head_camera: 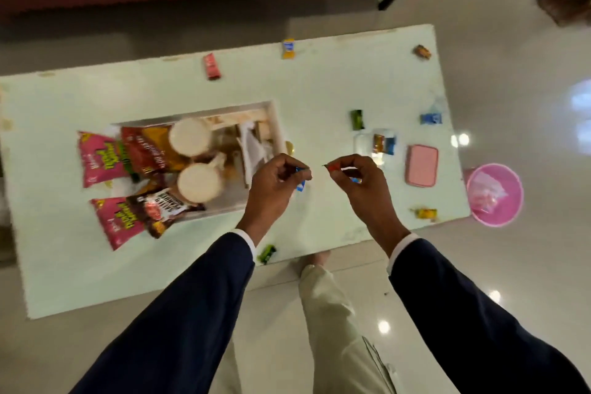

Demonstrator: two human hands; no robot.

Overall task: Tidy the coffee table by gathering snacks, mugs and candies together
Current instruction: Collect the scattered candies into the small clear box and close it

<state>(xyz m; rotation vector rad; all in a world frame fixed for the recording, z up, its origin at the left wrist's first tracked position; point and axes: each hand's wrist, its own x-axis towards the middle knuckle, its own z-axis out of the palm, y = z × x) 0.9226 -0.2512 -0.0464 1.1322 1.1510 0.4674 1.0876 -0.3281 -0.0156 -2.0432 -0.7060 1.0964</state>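
Nearest to us, a green candy [267, 253] lies at the near edge of the table [319, 89], just beside the left sleeve [192, 297]. A careless sweep of that arm could knock it to the floor.

Above the table, both hands are raised and curled. The left hand [275, 184] pinches a blue candy [300, 184] between thumb and fingers. The right hand [361, 182] pinches a small red piece [332, 166] at its fingertips, with another blue wrapper showing under the palm. We cannot tell whether the red piece is a whole candy or only a wrapper end. Both grips are light fingertip pinches on slick wrappers; we judge that a quick turn of the wrist could let either item slip and bounce off the table.

To the left, the tray [278, 125] holds two mugs [190, 137] and the snack bags [102, 158], some of which hang over its rim. A candy dropped from height could land in a mug or skid off a bag.

Right of the hands, a yellow candy [425, 213] rests near the edge above the pink bin [495, 194], and a clear container [374, 145] holds a few candies next to a pink lid [421, 165].

Farther out, green [357, 119], blue [431, 119], red [212, 66], yellow-blue [288, 48] and brown [422, 51] candies remain scattered; those at the far edge are easily pushed off by an overreaching hand.
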